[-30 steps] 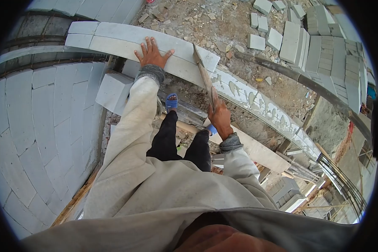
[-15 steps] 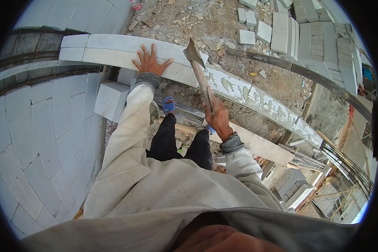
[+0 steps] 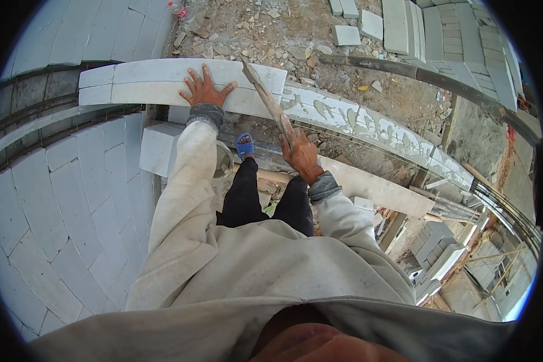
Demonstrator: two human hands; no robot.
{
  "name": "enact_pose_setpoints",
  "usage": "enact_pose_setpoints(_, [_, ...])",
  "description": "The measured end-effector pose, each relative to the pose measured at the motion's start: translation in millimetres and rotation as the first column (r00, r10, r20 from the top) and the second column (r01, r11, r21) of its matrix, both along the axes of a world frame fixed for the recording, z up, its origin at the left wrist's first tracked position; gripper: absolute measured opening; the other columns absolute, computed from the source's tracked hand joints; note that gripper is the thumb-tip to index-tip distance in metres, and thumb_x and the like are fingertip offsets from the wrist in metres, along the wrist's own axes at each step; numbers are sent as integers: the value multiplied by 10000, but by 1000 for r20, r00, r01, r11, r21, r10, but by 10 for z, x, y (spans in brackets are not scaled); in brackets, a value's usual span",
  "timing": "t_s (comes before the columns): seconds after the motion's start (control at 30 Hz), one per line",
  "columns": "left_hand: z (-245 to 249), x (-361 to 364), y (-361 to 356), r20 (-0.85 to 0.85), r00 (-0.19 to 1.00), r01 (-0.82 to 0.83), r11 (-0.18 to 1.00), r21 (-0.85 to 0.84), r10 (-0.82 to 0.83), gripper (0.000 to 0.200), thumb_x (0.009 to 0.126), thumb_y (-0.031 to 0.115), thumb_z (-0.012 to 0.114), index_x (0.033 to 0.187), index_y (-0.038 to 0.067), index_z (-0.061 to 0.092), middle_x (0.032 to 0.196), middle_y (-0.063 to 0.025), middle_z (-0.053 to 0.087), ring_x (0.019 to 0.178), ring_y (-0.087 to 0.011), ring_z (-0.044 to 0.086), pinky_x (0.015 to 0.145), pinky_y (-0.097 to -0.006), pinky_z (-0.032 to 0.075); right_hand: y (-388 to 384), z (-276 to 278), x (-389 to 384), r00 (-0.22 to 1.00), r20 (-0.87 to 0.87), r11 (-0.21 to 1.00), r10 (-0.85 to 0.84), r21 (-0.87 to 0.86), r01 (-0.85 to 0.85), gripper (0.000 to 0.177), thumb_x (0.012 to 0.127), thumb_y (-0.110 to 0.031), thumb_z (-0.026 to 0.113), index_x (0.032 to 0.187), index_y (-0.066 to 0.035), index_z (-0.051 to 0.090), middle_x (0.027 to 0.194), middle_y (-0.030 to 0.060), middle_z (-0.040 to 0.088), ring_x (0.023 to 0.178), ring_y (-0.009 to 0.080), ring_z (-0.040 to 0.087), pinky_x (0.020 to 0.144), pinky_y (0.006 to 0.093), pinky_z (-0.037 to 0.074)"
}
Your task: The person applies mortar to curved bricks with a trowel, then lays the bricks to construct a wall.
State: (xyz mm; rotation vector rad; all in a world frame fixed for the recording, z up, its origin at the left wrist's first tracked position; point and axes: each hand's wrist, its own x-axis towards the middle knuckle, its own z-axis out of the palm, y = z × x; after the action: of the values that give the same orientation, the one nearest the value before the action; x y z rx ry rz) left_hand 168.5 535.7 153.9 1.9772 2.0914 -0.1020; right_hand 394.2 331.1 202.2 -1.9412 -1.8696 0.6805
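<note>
My left hand [image 3: 205, 92] lies on a long pale grey block [image 3: 151, 75] on top of the narrow wall, its fingers spread. In my right hand [image 3: 301, 158] is the wooden handle of a hatchet [image 3: 265, 93], gripped near its lower end. The hatchet's head points away from me and is seen nearly edge-on, overlapping the right part of the block in this view. From the block's right end, patchy grey mortar [image 3: 332, 114] covers the top of the lower course.
Finished block walling [image 3: 60, 199] stands on the left. A loose block [image 3: 158, 149] and a bucket [image 3: 223, 160] are near my left arm. Rubble [image 3: 241, 39] covers the ground beyond the wall, with stacked blocks [image 3: 398, 27] at the far right. A plank [image 3: 380, 187] lies right of my legs.
The hatchet has turned, so its broad blade now shows edge-on, and its head has shifted left over the block. My left hand stays spread on the block.
</note>
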Motion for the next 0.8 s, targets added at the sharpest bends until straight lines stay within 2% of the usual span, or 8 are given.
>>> enact_pose_setpoints(0.07, [39, 7, 3, -8, 1000, -6, 1000, -28, 6, 1203, 640, 895, 540, 1558, 238, 125, 1591, -244, 67, 1461, -453, 82, 1096, -702, 31, 26, -53, 16, 999, 43, 994, 5, -106, 0, 725, 891, -240, 607, 1525, -244, 255, 862, 257, 582, 605, 424, 631, 519, 498, 540])
enact_pose_setpoints(0.2, [67, 36, 59, -48, 999, -5, 997, -76, 2, 1210, 636, 892, 549, 1556, 225, 134, 1589, -246, 75, 1456, -463, 94, 1096, -706, 41, 28, -1, 40, 1000, -13, 999, -2, -53, 1, 732, 890, -235, 605, 1528, -248, 246, 878, 260, 580, 603, 422, 633, 512, 493, 539])
enact_pose_setpoints(0.3, [88, 43, 62, -56, 998, -4, 997, -82, -1, 1214, 633, 886, 562, 1554, 218, 138, 1588, -244, 83, 1454, -464, 101, 1092, -714, 54, -63, -45, -11, 1000, 11, 995, -26, -99, 27, 739, 892, -228, 612, 1529, -274, 240, 939, 261, 594, 669, 438, 636, 544, 509, 537])
enact_pose_setpoints(0.4, [95, 52, 83, -78, 997, -16, 991, -129, 5, 1235, 624, 914, 521, 1559, 219, 109, 1597, -231, 40, 1464, -450, 62, 1096, -709, 26, 46, 20, 23, 1000, 26, 979, 6, -202, -1, 756, 881, -222, 622, 1528, -289, 237, 905, 236, 582, 647, 416, 632, 547, 496, 545])
enact_pose_setpoints(0.5, [96, 55, 86, -69, 998, -14, 993, -118, 6, 1232, 620, 885, 576, 1555, 219, 131, 1590, -240, 71, 1456, -458, 102, 1081, -730, 65, -6, 51, -8, 999, -9, 991, -35, -129, 34, 777, 873, -217, 628, 1530, -299, 221, 891, 227, 576, 640, 402, 630, 542, 482, 544])
enact_pose_setpoints(0.6, [86, 60, 84, -65, 998, -23, 992, -123, 15, 1238, 611, 892, 572, 1556, 229, 124, 1593, -235, 58, 1459, -454, 93, 1079, -733, 61, 45, 37, -1, 999, 35, 978, -32, -203, 39, 759, 870, -218, 631, 1521, -304, 250, 892, 226, 577, 642, 407, 628, 550, 485, 539])
enact_pose_setpoints(0.7, [130, 76, 96, -65, 998, -31, 989, -146, 22, 1239, 608, 903, 558, 1556, 238, 116, 1596, -231, 45, 1461, -451, 81, 1065, -750, 76, 13, 121, 36, 999, -9, 985, -34, -167, 32, 745, 867, -202, 636, 1517, -268, 277, 869, 217, 582, 655, 399, 627, 560, 487, 535])
enact_pose_setpoints(0.8, [118, 53, 86, -38, 999, -39, 990, -138, 34, 1248, 601, 911, 553, 1557, 243, 108, 1599, -227, 25, 1464, -447, 64, 1046, -767, 101, -334, 83, 96, 985, -171, 997, -2, -70, -10, 709, 859, -180, 651, 1491, -144, 334, 929, 238, 626, 783, 403, 640, 690, 455, 547])
